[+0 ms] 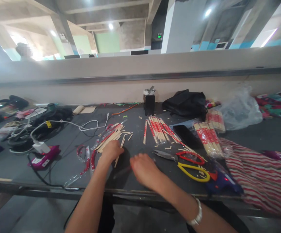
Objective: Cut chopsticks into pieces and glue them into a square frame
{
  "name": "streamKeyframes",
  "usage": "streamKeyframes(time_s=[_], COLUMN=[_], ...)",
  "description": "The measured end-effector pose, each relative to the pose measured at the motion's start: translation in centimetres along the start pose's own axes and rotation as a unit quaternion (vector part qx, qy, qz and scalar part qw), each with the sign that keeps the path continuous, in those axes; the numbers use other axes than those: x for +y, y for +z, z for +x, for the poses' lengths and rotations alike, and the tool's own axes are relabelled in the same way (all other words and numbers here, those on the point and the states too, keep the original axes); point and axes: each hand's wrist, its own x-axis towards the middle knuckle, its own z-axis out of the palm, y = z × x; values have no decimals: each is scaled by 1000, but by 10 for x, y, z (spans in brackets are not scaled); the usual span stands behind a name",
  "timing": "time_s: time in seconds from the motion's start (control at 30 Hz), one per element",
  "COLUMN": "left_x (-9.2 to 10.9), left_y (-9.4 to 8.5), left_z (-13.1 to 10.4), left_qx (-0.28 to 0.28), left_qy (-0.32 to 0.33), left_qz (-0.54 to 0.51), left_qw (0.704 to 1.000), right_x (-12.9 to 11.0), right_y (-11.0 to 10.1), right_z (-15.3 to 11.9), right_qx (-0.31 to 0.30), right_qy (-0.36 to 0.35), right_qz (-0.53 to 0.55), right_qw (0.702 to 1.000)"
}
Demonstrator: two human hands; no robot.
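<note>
My left hand (111,151) is closed around a pair of wooden chopsticks (120,152), tilted above the dark table. Behind it lies a heap of bare chopsticks (110,138). To the right, my right hand (144,170) has its fingers pinched together. A blurred, clear plastic wrapper (123,172) with a bit of red trails from those fingers. Emptied red-and-clear wrappers (90,159) lie left of my left forearm. Beyond my right hand several chopsticks in red-printed wrappers (157,129) are fanned out on the table.
Scissors (193,171) with red and yellow handles lie to the right, near a phone (186,136) and bundled wrapped chopsticks (208,139). Striped cloth (259,174) covers the right edge. At left are a purple power strip (45,157) and white cable (65,122). A black bag (186,104) stands behind.
</note>
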Motion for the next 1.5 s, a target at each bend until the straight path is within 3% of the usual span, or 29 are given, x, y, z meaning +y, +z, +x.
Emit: streamKeyframes(time_s=[0.03, 0.1, 0.13, 0.2, 0.27, 0.33, 0.43, 0.53, 0.63, 0.73, 0.8, 0.87, 1.0, 1.17, 1.3, 1.5], left_x=[1, 3, 5, 11, 19, 30, 47, 57, 56, 46, 40, 37, 36, 28, 17, 18], left_y=[1, 3, 5, 10, 17, 24, 32, 34, 31, 27, 29, 33, 38, 18, 8, 14], left_z=[0, 1, 1, -1, -6, -12, -23, -32, -33, -27, -21, -16, -13, -21, -27, -34], left_qx=[-13, -45, -62, -96, -124, -146, -173, -203, -180, -26, 80, 126, 95, 31, 15, 23], left_qy=[2, 1, 1, 4, 12, 24, 47, 69, 89, 162, 229, 269, 281, 291, 262, 250], left_qz=[-18, -56, -77, -121, -163, -202, -250, -288, -316, -259, -195, -143, -63, -53, -25, -14], left_qw=[1000, 997, 995, 988, 979, 968, 951, 933, 927, 952, 950, 944, 953, 955, 965, 968], right_x=[-9, -24, -28, -26, -13, 6, 30, 38, 38, 41, 44, 47, 53, 64, 73, 76], right_y=[1, 3, 2, -3, -12, -19, -16, -1, 9, 10, 9, 8, 3, 0, 4, 11], right_z=[-14, -44, -57, -73, -74, -65, -46, -34, -33, -36, -39, -41, -45, -55, -71, -89], right_qx=[-32, -187, -216, -245, -228, -145, -35, 0, 4, -6, -6, -6, -11, -12, -13, -24], right_qy=[-34, -192, -225, -225, -172, -46, 120, 179, 195, 206, 205, 198, 162, 104, 132, 146], right_qz=[12, 88, 127, 163, 194, 208, 193, 159, 146, 145, 144, 137, 121, 119, 95, 114], right_qw=[999, 959, 941, 929, 938, 966, 973, 971, 970, 968, 968, 971, 979, 987, 987, 982])
